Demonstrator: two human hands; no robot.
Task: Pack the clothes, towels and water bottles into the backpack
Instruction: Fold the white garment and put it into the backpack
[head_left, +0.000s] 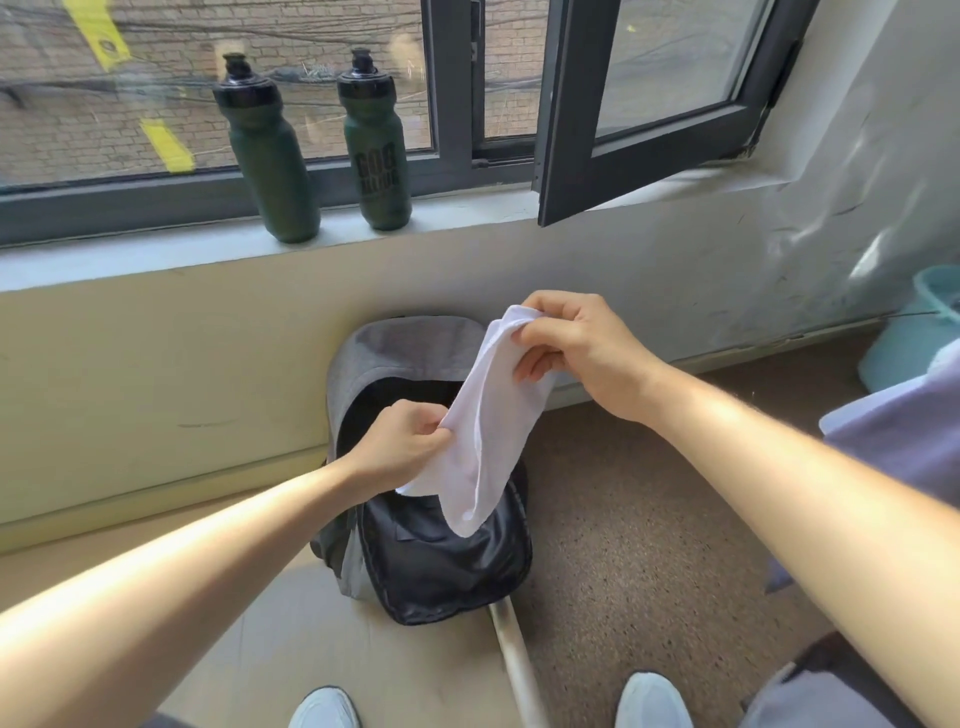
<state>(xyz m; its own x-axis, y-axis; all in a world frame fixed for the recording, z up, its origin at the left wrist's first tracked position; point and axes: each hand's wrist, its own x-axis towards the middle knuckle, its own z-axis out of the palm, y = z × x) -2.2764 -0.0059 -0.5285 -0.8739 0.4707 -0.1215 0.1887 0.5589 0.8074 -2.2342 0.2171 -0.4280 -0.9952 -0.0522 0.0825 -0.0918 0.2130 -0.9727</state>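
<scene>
Left hand (400, 441), right hand (576, 353) pinch towel (493, 431) over open backpack (441, 566) on floor (649, 530); left bottle (272, 166), right bottle (376, 156) upright on far sill (156, 252).

Single head-worn wide-angle view, angled forward and down, close above backpack (405, 348), facing windowsill (156, 254)

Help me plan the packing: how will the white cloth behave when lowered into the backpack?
Probably floppy: the white cloth sags in a curve between the left hand and right hand, its lower end dangling. Likely light, since fingers merely pinch it. It should fold and settle into the open backpack rather than hold shape.
</scene>
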